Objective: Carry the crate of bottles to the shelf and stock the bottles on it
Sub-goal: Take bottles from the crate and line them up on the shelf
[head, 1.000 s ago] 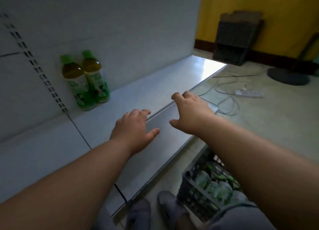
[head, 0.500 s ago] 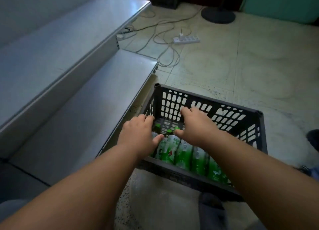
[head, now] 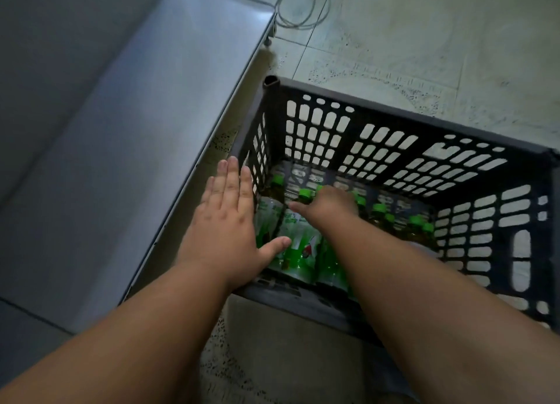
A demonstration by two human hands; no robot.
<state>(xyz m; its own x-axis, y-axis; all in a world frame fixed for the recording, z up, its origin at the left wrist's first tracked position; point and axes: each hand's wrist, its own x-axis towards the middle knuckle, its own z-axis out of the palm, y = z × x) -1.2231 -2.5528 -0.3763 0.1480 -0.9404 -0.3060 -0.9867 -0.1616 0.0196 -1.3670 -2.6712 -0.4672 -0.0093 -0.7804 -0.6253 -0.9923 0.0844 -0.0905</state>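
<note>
A dark grey slatted plastic crate (head: 394, 124) stands on the floor right beside the shelf. Inside it stand several bottles (head: 303, 246) with green caps and green-and-white labels. My left hand (head: 227, 224) hovers flat over the crate's left wall, fingers straight and slightly apart, thumb over a bottle, holding nothing. My right hand (head: 328, 206) reaches down into the crate among the bottle caps. Its fingers bend down out of sight behind the back of the hand, so a grip cannot be judged.
The grey metal shelf (head: 121, 136) runs along the left, its lower board edge close to the crate. A white cable (head: 303, 12) loops on the pale tiled floor (head: 424, 39) beyond the shelf's end.
The view swung down from the shelf with two bottles to the crate. Both hands dropped toward the crate, and my right hand has gone deeper among the bottles.
</note>
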